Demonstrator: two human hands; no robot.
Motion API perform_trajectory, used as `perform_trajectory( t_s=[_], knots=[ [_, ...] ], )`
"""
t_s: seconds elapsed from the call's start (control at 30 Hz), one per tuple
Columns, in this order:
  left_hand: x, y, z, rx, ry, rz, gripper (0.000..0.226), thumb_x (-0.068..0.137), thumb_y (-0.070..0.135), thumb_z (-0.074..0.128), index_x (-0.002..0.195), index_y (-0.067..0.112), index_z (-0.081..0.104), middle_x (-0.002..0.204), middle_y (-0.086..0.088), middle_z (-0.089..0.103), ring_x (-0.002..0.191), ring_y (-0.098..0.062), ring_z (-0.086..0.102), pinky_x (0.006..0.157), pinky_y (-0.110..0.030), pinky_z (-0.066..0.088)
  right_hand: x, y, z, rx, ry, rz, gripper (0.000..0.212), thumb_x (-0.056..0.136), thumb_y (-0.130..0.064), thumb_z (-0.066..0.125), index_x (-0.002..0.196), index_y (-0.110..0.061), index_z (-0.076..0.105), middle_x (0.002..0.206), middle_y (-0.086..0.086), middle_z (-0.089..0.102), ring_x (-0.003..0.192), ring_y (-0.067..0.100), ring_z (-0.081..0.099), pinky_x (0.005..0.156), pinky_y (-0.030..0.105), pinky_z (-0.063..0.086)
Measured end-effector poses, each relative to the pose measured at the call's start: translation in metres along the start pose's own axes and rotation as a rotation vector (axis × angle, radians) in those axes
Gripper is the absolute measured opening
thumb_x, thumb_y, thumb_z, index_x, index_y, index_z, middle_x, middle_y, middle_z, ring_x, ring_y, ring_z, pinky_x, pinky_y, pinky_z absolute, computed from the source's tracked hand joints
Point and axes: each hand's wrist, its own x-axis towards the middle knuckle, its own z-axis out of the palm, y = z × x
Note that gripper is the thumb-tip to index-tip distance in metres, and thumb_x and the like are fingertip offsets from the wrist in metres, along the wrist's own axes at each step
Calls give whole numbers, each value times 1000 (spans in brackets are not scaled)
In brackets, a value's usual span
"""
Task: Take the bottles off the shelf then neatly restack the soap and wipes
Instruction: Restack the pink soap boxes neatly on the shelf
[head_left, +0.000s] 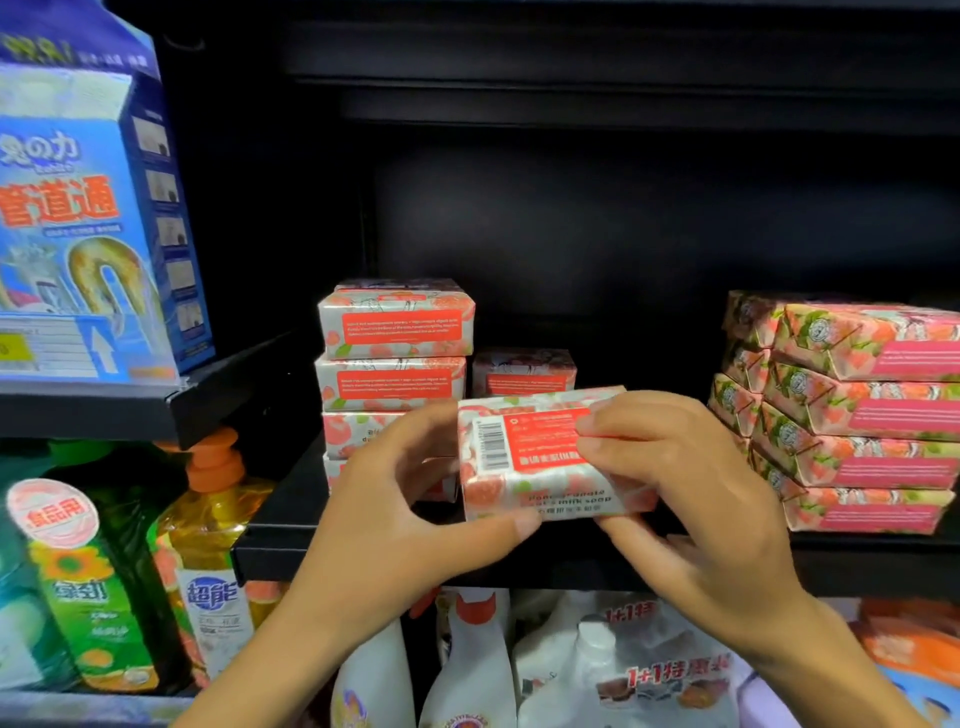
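Restacking soap: left hand (410, 519) and right hand (685, 493) pinch one soap bar (540, 457), fingers curled round its ends, at the shelf (280, 551) near edge, right of the soap stack (395, 358); next it likely needs squaring onto the lone bar (524, 371) behind.

The soap bar (545, 457) has glossy paper wrap, the shelf (291, 540) is matt black metal, and the bottles (467, 670) are smooth plastic.

Blue box (67, 223), upper-left shelf

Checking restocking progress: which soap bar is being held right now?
The soap bar showing its barcode, gripped between the left hand and right hand; the other bars sit on the shelf.
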Motion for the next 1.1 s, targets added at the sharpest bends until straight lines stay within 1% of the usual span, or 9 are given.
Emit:
perform_trajectory(
  t_s=[0.1, 0.23, 0.37, 0.5, 0.63, 0.77, 0.87, 0.97, 1.1],
  knots=[
    [-1, -4, -2, 16, 27, 53, 62, 47, 33, 86, 105, 32, 64, 107, 11, 70, 102, -9, 66, 87, -24, 53, 2, 1, -1, 2, -108, 34, 36, 80, -23, 65, 111, -14, 49, 125, -3, 49, 122, 11, 45, 103, 24, 36],
    [-4, -6, -2, 177, 74, 202, 60, 57, 35, 84, 111, 37, 59, 113, 16, 65, 109, -6, 62, 88, -19, 49, 5, 4, -10, 275, -292, 408, 88, 63, -59, 72, 138, -34, 33, 141, -23, 36, 131, 2, 36, 104, 11, 30],
    [-4, -11, 0, 255, 58, 299, 58, 68, 43, 76, 120, 40, 53, 126, 19, 57, 121, -7, 54, 96, -26, 47, 8, 8, -18, 648, -355, 648, 73, 61, -47, 76, 127, -42, 46, 120, -25, 58, 108, -2, 58, 84, 10, 45],
    [-4, -15, 1, 327, 25, 315, 64, 71, 44, 72, 128, 48, 43, 135, 25, 46, 129, -3, 45, 99, -24, 46, 10, 0, -15, 554, -228, 591, 48, 59, -33, 82, 101, -31, 59, 100, -17, 65, 93, 1, 63, 73, 8, 48],
    [-10, -7, 1, 267, -20, 150, 85, 57, 58, 76, 130, 60, 34, 134, 32, 44, 125, 8, 42, 94, -9, 42, 6, -4, -8, 127, -66, 308, 35, 73, -37, 70, 100, -22, 55, 100, -16, 56, 97, 3, 57, 79, 10, 43],
    [-11, -6, 1, 94, 32, 5, 77, 48, 56, 78, 120, 45, 54, 118, 27, 60, 108, 3, 59, 86, -24, 54, 1, -7, 6, 154, 9, 152, 28, 77, -13, 64, 101, -14, 50, 106, -5, 52, 101, 9, 55, 82, 19, 46],
    [-14, -10, -3, 78, 51, -27, 70, 41, 51, 82, 108, 46, 61, 109, 21, 65, 100, -1, 64, 81, -30, 57, -2, -10, 16, 126, -16, 100, 26, 77, -11, 59, 99, -15, 47, 109, -4, 49, 103, 12, 53, 80, 25, 47],
    [-23, -13, -11, 66, 68, -29, 72, 36, 52, 86, 104, 47, 63, 104, 15, 69, 99, -6, 66, 77, -31, 57, -3, -8, 19, 139, -112, 137, 31, 80, -27, 62, 104, -17, 46, 114, -8, 48, 108, 6, 50, 85, 20, 46],
    [-32, -19, -35, 83, 150, -66, 75, 30, 64, 85, 99, 42, 67, 101, 15, 71, 95, -5, 67, 72, -17, 56, -9, -4, 20, 154, -242, 277, 44, 80, -42, 62, 118, -28, 46, 121, -20, 47, 115, -3, 47, 93, 13, 40]
  ],
)
